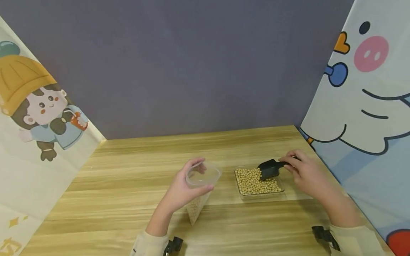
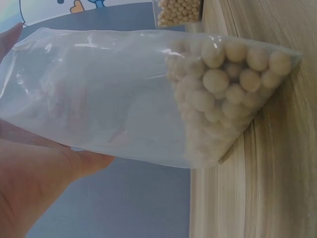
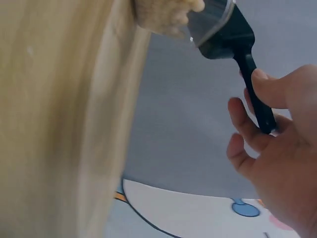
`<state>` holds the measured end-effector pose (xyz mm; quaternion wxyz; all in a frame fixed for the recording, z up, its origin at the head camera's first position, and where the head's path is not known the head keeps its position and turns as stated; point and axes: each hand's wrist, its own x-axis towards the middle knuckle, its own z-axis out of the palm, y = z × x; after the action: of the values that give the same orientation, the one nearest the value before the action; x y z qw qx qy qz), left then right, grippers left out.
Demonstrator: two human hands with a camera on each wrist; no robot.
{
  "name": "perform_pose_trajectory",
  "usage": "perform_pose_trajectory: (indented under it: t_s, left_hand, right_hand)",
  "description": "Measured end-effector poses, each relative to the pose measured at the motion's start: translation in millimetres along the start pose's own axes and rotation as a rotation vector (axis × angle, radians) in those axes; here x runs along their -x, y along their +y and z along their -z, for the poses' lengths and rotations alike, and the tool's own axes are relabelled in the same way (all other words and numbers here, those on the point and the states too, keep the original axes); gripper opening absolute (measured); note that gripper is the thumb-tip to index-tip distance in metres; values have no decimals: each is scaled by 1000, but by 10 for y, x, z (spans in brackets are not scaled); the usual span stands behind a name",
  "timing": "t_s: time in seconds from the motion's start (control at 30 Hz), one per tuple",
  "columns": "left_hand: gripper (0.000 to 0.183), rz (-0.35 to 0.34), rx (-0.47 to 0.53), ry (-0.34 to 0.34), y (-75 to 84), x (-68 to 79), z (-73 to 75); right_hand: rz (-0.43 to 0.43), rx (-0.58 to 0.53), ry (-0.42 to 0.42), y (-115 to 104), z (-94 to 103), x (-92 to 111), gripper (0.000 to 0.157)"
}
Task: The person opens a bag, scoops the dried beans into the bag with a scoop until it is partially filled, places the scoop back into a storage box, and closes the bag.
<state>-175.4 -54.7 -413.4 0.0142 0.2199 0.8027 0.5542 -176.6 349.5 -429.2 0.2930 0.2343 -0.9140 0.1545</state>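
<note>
Beans (image 1: 253, 183), round and pale yellow, filled a shallow, clear rectangular container (image 1: 261, 196) to the right of centre on a wood-grained counter (image 1: 128, 177), as a person in cream sleeves (image 1: 150, 243) worked with both hands. The right hand (image 1: 309, 174) reached in from the container's far side from where I stood facing the same way, its thumb and fingers pinching the handle of a black scoop (image 1: 270, 169); the scoop's blade was tilted down among the beans near the back right corner. The left hand (image 1: 179, 186) curved round the mouth of a clear plastic bag (image 2: 114, 94), thumb on one side and fingers on the other, with the rim spread wide and round. The bag hung upright to the left of the container and apart from it, narrowing to a pointed lower corner, where similar pale beans lay gathered; its upper part held none. Whether that corner touched the counter, I could not tell. A black device (image 1: 174, 245) sat at each wrist. Behind the counter rose a plain dark grey wall (image 1: 192, 71), flanked on the left by a cartoon child in a yellow hat (image 1: 27, 78) and on the right by a large white cartoon figure with a pink snout (image 1: 371, 54).
</note>
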Motion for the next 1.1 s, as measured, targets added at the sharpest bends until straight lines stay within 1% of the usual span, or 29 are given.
perform_pose_trajectory:
  t_s: [0.07, 0.2, 0.33, 0.4, 0.5, 0.57, 0.7, 0.77, 0.83, 0.9, 1.1]
  left_hand:
    - [84, -1, 5, 0, -7, -1, -1]
    - [84, -4, 8, 11, -16, 3, 15]
    - [84, -1, 2, 14, -24, 1, 23]
    - [84, -1, 4, 10, -30, -2, 20]
    - [84, -2, 13, 5, -41, -3, 12]
    - [84, -2, 20, 6, -47, -2, 7]
    - [81, -4, 26, 7, -50, 0, -5]
    - [81, -7, 26, 7, -49, -2, -12]
    - [81, -13, 26, 7, -48, -1, -15]
    - [81, -18, 22, 9, -47, 0, -18]
    - [82, -16, 18, 8, -55, 13, -24]
  right_hand:
    - [-67, -74, -61, 9, -23, 27, 27]
    - [-184, -188, -169, 34, -62, 51, 22]
    - [-283, -280, -222, 60, -75, 80, 21]
    - [-308, -310, -229, 78, -80, 94, 21]
    - [-327, -347, -242, 93, -88, 108, 21]
    - [-324, -362, -255, 90, -98, 110, 21]
    - [-336, -414, -316, 54, -117, 115, 22]
    - [-324, -436, -344, 36, -126, 117, 24]
    - [-318, -437, -363, 18, -133, 115, 25]
    - [-308, -431, -362, 3, -139, 113, 26]
    - [-337, -415, -372, -60, -149, 86, 26]
